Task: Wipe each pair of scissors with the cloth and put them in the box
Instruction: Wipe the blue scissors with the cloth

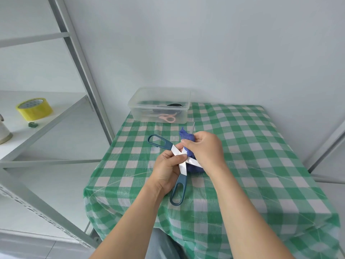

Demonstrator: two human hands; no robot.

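Note:
A pair of scissors (180, 181) with dark teal handles is spread wide open above the table. My left hand (167, 171) grips it near the pivot, one handle pointing up-left, the other down toward me. My right hand (203, 148) holds a bunched blue cloth (186, 136) against one blade; the blade tips are hidden behind the cloth and hand. A clear plastic box (160, 104) stands at the table's far left corner. Inside it lie a pink-handled pair (167, 118) and a dark-handled pair (174, 105).
The table wears a green and white checked cloth (252, 156) and stands against a pale wall. A grey metal shelf (56, 116) on the left carries a yellow tape roll (34, 108) and a white object at the frame edge.

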